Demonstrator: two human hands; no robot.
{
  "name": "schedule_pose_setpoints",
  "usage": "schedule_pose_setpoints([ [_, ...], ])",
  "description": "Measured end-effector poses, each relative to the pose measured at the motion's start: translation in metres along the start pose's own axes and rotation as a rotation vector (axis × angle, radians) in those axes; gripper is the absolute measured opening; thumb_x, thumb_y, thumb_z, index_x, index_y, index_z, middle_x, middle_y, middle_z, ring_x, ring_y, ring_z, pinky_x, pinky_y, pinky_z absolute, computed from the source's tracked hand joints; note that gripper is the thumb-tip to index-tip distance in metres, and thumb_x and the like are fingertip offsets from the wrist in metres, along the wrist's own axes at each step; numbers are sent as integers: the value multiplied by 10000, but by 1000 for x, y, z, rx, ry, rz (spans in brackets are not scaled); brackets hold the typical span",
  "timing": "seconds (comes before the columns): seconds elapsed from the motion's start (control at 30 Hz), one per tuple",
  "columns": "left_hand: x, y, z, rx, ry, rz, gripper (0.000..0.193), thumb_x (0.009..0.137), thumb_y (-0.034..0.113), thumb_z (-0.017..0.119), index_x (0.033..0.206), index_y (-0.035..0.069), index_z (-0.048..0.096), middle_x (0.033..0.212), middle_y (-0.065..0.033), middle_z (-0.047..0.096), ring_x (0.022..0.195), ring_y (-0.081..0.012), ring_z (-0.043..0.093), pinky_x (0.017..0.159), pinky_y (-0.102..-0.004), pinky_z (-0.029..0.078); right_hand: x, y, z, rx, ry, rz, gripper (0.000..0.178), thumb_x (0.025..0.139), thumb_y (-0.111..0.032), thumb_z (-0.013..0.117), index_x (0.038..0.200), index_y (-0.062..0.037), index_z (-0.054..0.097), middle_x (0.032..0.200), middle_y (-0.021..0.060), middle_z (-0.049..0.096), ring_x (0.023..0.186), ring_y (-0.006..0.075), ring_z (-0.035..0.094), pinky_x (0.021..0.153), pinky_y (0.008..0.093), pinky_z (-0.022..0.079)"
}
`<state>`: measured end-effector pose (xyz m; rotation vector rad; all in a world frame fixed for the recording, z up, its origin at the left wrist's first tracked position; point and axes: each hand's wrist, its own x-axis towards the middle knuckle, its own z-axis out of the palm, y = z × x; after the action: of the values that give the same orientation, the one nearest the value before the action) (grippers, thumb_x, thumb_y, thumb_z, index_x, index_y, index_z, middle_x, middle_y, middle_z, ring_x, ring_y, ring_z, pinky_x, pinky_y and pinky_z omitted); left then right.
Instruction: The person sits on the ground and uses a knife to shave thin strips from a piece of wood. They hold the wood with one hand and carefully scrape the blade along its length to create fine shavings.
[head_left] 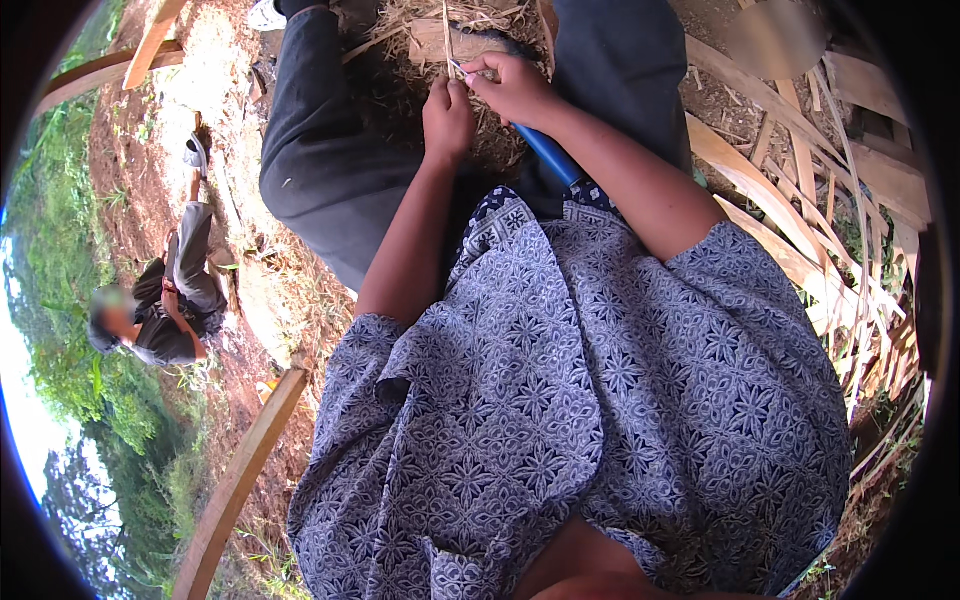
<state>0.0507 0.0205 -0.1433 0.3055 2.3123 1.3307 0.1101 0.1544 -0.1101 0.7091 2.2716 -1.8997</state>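
Note:
My left hand (448,120) is closed in a pinch around a thin pale strip of wood or bamboo (447,35), which points away from me between my knees. Close against it, my right hand (515,92) grips a knife with a long blue handle (548,153). That handle runs back under my right forearm toward my waist. Only a little of the blade shows by my fingertips, at the strip. Beyond the hands lies a thick piece of wood (455,42) among shavings.
Curly shavings (405,55) litter the ground between my legs. Long split strips and boards (770,190) are piled at the right. A wooden beam (240,480) slants at the lower left. Farther left, another person (170,300) sits on bare earth beside greenery.

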Motion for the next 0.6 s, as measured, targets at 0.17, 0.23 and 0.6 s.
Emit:
schedule_pose_setpoints([
  [0.17,-5,0,1,46,93,132,356,1011,272,440,1054,-48,588,934,-301,651,917,-465,647,778,-491,485,-2,-9,2,-36,42,32,273,935,-229,612,1151,-72,668,617,86,639,466,172,621,484,334,504],
  [0.23,0,7,-2,13,0,72,354,1013,269,435,1037,-51,582,913,-306,648,907,-485,641,769,-502,486,6,3,7,-44,128,-59,257,928,-214,613,1137,-76,668,623,100,643,477,195,627,503,350,506],
  [0.6,15,18,17,54,-5,113,353,1004,306,441,1073,-12,577,971,-328,646,982,-495,617,856,-554,476,64,81,1,-102,395,-564,250,967,-137,602,1187,-29,653,816,77,683,578,92,602,554,259,492],
])
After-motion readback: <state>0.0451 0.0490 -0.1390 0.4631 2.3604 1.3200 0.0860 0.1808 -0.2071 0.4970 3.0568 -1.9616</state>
